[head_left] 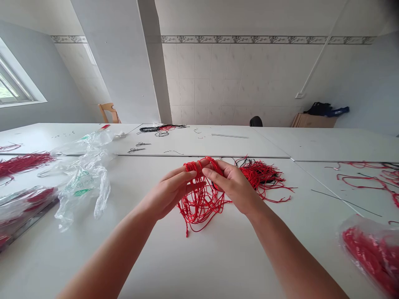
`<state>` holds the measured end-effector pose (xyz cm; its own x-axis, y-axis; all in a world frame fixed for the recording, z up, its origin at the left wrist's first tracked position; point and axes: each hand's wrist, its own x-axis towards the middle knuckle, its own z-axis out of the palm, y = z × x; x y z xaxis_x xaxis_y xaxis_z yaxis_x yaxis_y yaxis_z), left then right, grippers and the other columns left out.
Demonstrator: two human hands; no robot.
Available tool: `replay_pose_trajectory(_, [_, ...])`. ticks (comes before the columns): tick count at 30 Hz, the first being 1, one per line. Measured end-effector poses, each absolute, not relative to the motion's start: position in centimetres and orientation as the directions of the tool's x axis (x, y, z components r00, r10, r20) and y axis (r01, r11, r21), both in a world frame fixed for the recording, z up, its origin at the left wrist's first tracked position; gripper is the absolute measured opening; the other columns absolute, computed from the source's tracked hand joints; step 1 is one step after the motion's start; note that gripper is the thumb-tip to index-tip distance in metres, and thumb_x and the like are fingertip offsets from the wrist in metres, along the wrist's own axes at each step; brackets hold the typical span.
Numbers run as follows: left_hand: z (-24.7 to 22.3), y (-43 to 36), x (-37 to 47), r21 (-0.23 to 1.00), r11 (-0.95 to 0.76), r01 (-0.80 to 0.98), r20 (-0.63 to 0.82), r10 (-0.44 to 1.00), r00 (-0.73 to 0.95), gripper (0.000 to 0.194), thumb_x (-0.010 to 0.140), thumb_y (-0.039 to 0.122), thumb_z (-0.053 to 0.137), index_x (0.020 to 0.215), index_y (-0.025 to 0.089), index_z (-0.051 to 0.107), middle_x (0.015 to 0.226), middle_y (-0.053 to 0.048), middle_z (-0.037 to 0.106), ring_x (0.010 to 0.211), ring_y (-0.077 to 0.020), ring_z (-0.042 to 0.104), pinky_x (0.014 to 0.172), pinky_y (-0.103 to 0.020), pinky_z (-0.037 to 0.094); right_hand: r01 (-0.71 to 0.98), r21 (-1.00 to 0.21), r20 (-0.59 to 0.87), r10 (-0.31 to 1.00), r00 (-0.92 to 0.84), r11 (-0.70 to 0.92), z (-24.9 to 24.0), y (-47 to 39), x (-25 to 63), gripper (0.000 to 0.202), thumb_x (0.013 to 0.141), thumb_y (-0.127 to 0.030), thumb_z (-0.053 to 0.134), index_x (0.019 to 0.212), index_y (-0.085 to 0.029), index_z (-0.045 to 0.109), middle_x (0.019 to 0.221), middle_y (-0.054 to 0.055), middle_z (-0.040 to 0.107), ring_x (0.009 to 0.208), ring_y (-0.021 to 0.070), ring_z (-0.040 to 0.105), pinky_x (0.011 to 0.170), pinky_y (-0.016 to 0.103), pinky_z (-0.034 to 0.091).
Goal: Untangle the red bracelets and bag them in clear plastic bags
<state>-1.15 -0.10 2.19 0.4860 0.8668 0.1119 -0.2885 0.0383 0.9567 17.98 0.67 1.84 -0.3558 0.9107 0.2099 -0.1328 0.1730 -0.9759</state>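
Pale tiled wall (193,62) crossed by a patterned border strip (238,39), grey pillar (118,50) set before it, window (9,88) seen at far left, daylight (4,92) let in, wooden chair (107,109) partly hidden behind white tables (199,270) pushed together.

Red cords (199,201) drape across the left hand (168,189) and right hand (233,182), hiding parts of their fingers. Just right of the grip, part of a red-and-black cord pile (263,173) disappears behind the right hand. Well left of the grip, a red bundle (26,163) and a plastic-wrapped packet (29,203) run out of frame; to its lower right, a clear bag (355,224) is cropped. Green print (83,191) on a crumpled plastic bag (101,182) left of the grip is illegible, and specks (200,137) beyond it are too small to identify.
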Motion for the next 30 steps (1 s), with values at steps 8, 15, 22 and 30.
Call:
replay_pose_trajectory(8, [2.13,-0.1,-1.51,0.961,0.028,-0.275,0.117,0.86,0.497,0.037,0.102,0.031,0.057,0.135,0.028,0.072,0.156,-0.005,0.055,0.15,-0.0359,0.037,0.12,-0.053,0.036,-0.13,-0.972,0.225,0.927,-0.302,0.194,1.76,0.73,18.09,0.015,0.093,-0.037,0.065,0.1,-0.024,0.069,0.079,-0.002,0.055,0.079,0.0157,0.054,0.077,0.031,0.046])
replay_pose_trajectory(15, [2.41,0.06,-1.64,0.96,0.017,-0.28,0.139,0.838,0.528,0.04,0.102,0.028,0.052,0.137,0.029,0.071,0.156,-0.003,0.055,0.151,-0.0348,0.036,0.121,-0.051,0.034,-0.123,-0.978,0.205,0.905,-0.373,0.171,1.71,0.48,18.26,0.019,0.098,-0.043,0.06,0.1,-0.025,0.065,0.068,-0.005,0.042,0.061,0.0128,0.039,0.063,0.028,0.04])
replay_pose_trajectory(22, [2.67,-0.03,-1.59,0.965,0.023,-0.262,0.132,0.821,0.556,0.043,0.098,0.025,0.052,0.136,0.024,0.072,0.149,-0.007,0.062,0.146,-0.036,0.043,0.119,-0.05,0.035,-0.075,-0.966,0.251,0.832,-0.495,0.247,2.04,0.38,18.42,0.02,0.093,-0.035,0.07,0.111,-0.028,0.075,0.101,0.003,0.068,0.099,0.0194,0.061,0.097,0.034,0.046])
replay_pose_trajectory(30, [2.54,-0.03,-1.53,0.962,0.0,-0.273,0.153,0.828,0.539,0.04,0.099,0.025,0.051,0.133,0.024,0.073,0.147,-0.007,0.063,0.144,-0.0344,0.045,0.118,-0.05,0.037,-0.026,-0.959,0.271,0.889,-0.368,0.282,1.8,0.48,18.55,0.026,0.098,-0.036,0.061,0.12,-0.026,0.07,0.089,0.001,0.062,0.076,0.0157,0.052,0.075,0.03,0.044])
